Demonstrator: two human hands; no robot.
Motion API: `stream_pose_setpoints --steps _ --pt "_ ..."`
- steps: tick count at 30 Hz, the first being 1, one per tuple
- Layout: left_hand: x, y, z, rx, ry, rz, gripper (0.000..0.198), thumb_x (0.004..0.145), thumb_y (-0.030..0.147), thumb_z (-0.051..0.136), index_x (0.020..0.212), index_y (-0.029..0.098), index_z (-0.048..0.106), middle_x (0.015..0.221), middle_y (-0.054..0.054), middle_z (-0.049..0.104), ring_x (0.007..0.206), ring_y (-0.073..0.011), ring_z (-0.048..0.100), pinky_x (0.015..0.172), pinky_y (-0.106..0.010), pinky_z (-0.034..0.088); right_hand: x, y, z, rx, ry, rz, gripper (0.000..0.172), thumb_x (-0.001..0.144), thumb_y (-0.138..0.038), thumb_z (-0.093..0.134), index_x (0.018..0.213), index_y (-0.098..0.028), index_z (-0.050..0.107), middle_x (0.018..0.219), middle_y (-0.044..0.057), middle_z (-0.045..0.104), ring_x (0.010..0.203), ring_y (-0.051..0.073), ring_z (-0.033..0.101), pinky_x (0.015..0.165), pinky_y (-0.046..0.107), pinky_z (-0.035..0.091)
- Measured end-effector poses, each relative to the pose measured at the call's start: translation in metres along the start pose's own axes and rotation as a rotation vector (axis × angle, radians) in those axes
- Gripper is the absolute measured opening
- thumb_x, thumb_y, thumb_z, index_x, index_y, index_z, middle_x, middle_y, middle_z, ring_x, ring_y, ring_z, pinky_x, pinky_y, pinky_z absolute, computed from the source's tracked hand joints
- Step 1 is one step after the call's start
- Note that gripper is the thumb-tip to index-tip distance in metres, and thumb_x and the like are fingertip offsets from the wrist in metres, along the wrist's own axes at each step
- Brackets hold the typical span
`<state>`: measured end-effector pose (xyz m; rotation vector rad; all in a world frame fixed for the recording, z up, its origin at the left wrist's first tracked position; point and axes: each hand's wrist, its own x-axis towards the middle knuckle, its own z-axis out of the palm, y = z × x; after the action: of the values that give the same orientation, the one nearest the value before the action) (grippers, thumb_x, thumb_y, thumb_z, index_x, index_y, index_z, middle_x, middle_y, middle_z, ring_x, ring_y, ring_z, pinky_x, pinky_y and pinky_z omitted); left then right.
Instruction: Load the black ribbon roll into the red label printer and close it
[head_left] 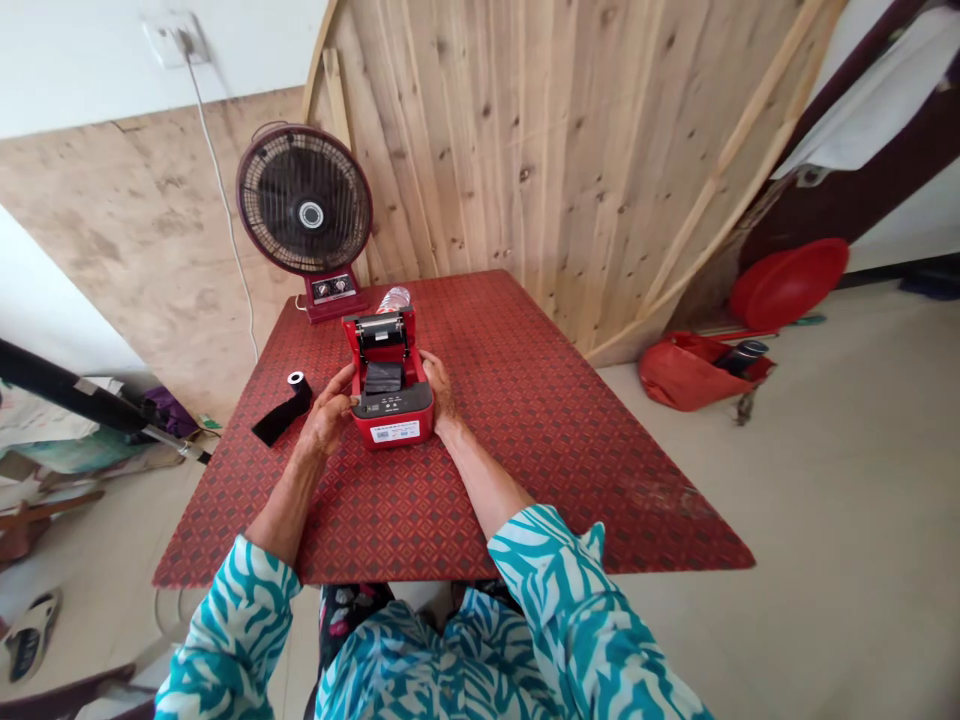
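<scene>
A small red label printer point(390, 385) with its lid raised stands near the middle of the red patterned table point(525, 430). Dark paper lies in its open bay. My left hand point(330, 410) grips the printer's left side, fingers curled against it. My right hand point(437, 385) presses against the right side, fingers wrapped round the body. A black roll with a white core point(285, 405), partly unwound, lies on the table to the left of my left hand.
A maroon table fan point(306, 215) stands at the table's far left, its cord running up the wall. A plastic bottle point(394, 298) lies behind the printer. On the floor at right are a red bag point(694, 370) and a red basin point(787, 282).
</scene>
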<state>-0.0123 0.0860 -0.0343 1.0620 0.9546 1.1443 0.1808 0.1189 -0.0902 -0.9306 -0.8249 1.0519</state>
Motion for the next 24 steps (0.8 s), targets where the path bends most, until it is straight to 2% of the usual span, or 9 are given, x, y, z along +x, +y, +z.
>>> stream_pose_setpoints --steps 3,5,9,11,14,17,20,22,24 --pt "-0.002 0.002 0.001 0.017 -0.001 -0.001 0.075 0.058 0.024 0.069 0.132 0.024 0.06 0.125 -0.009 0.067 0.098 -0.0245 0.066 0.073 -0.031 0.051 0.001 0.002 0.0 -0.004 0.018 0.018 0.043 0.081 -0.053 0.058 0.114 -0.026 0.067 0.124 0.002 0.068 0.115 0.019 0.06 0.105 0.037 0.045" --pt "-0.003 0.005 0.001 0.053 0.011 0.029 0.071 0.06 0.028 0.07 0.13 0.022 0.062 0.127 -0.01 0.067 0.107 -0.0272 0.064 0.081 -0.033 0.051 0.001 0.002 0.001 0.01 0.023 0.024 0.044 0.08 -0.053 0.058 0.113 -0.026 0.067 0.123 0.002 0.067 0.115 0.02 0.06 0.106 0.038 0.044" --pt "-0.004 0.021 0.005 0.313 0.095 0.202 0.062 0.069 0.04 0.074 0.125 0.018 0.066 0.129 -0.012 0.065 0.123 -0.0298 0.058 0.099 -0.037 0.046 0.002 -0.001 0.004 0.019 0.018 0.007 0.042 0.078 -0.052 0.059 0.11 -0.026 0.068 0.121 0.003 0.067 0.114 0.021 0.06 0.109 0.04 0.042" --pt "-0.001 0.034 0.01 0.476 0.072 0.261 0.059 0.074 0.046 0.073 0.125 0.018 0.067 0.127 -0.012 0.067 0.122 -0.0296 0.058 0.101 -0.038 0.045 0.002 -0.002 0.005 0.021 0.013 0.0 0.041 0.078 -0.051 0.058 0.109 -0.027 0.069 0.119 0.002 0.068 0.114 0.02 0.059 0.109 0.04 0.042" --pt "0.008 0.053 0.024 0.68 -0.024 0.312 0.051 0.076 0.047 0.074 0.118 0.019 0.072 0.12 -0.011 0.07 0.115 -0.0281 0.062 0.101 -0.036 0.045 0.003 0.0 0.005 0.042 0.008 0.005 0.04 0.079 -0.051 0.058 0.11 -0.028 0.068 0.114 0.001 0.069 0.114 0.02 0.059 0.108 0.039 0.043" --pt "0.018 0.065 0.038 0.767 -0.094 0.321 0.04 0.073 0.044 0.077 0.107 0.023 0.077 0.112 -0.009 0.074 0.107 -0.0269 0.065 0.095 -0.033 0.047 0.005 0.003 0.004 0.057 -0.004 0.008 0.04 0.08 -0.052 0.059 0.112 -0.029 0.068 0.11 0.0 0.07 0.115 0.019 0.058 0.108 0.038 0.043" --pt "0.029 0.066 0.047 0.808 -0.153 0.236 0.035 0.075 0.042 0.074 0.103 0.023 0.077 0.095 -0.006 0.077 0.077 -0.0226 0.068 0.077 -0.03 0.051 0.005 0.004 0.004 0.052 -0.008 -0.012 0.039 0.081 -0.051 0.058 0.111 -0.029 0.069 0.113 0.0 0.07 0.118 0.019 0.058 0.111 0.038 0.041" --pt "0.039 0.064 0.05 0.872 -0.162 0.196 0.028 0.074 0.037 0.074 0.099 0.024 0.077 0.082 -0.004 0.075 0.059 -0.0188 0.062 0.067 -0.029 0.049 0.003 0.002 0.004 0.044 -0.003 -0.032 0.037 0.082 -0.05 0.058 0.11 -0.029 0.069 0.117 0.0 0.069 0.118 0.019 0.058 0.113 0.037 0.039" --pt "0.05 0.06 0.052 0.975 -0.148 0.214 0.015 0.07 0.028 0.075 0.084 0.026 0.078 0.071 -0.002 0.072 0.057 -0.0187 0.06 0.065 -0.028 0.047 0.002 -0.001 0.003 0.035 0.006 -0.042 0.036 0.082 -0.049 0.058 0.109 -0.029 0.07 0.119 0.0 0.068 0.118 0.019 0.058 0.113 0.037 0.038"
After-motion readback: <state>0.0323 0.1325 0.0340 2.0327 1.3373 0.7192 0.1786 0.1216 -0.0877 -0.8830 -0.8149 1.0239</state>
